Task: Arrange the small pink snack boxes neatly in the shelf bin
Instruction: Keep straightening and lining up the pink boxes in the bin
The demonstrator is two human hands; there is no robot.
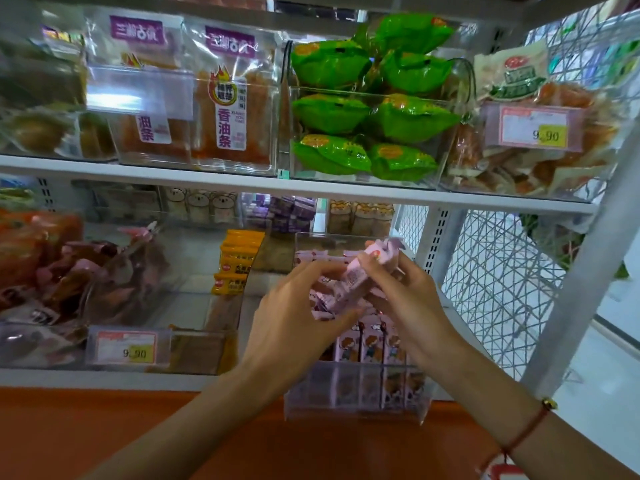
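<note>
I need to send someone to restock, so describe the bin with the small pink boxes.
On the lower shelf, go to the right end beside the white wire mesh panel. The clear plastic bin there holds small pink cartoon-printed snack boxes; its left neighbour holds yellow packets.

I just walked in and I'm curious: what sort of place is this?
Most likely a snack shop or small supermarket: price tags reading 9.90 on clear bins, green snack packets stacked on white shelves.
</note>
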